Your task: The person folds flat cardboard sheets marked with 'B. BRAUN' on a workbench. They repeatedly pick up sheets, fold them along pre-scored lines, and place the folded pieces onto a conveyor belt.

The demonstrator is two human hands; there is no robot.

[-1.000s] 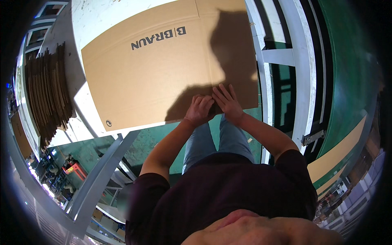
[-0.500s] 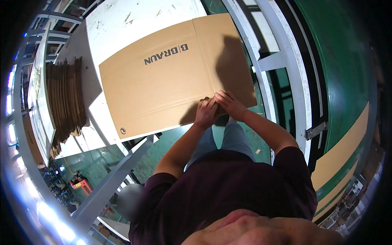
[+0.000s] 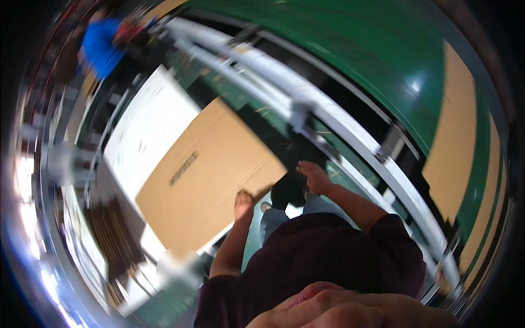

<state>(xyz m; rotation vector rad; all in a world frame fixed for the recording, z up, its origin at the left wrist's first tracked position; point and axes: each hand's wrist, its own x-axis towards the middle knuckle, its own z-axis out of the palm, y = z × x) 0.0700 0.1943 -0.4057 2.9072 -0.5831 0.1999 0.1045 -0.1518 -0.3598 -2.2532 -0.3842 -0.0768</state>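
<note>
A large flat brown cardboard sheet (image 3: 213, 164) with dark print lies on a white table. My left hand (image 3: 243, 204) is at its near edge with fingers curled, and a small darker flap of cardboard sticks out beside it; motion blurs the grip. Off the sheet's right corner, my right hand (image 3: 314, 177) hangs in the air with its fingers stretched out, holding nothing.
The white table (image 3: 158, 115) extends beyond the sheet. A stack of cardboard (image 3: 112, 235) stands at the left. Pale metal rails (image 3: 339, 126) run along a green surface (image 3: 350, 60) on the right. A person in blue (image 3: 102, 46) is at the far left.
The view has swung round, so the sheet now appears turned and further left. My hands, earlier together at the sheet's near edge, are apart; the right has come off it.
</note>
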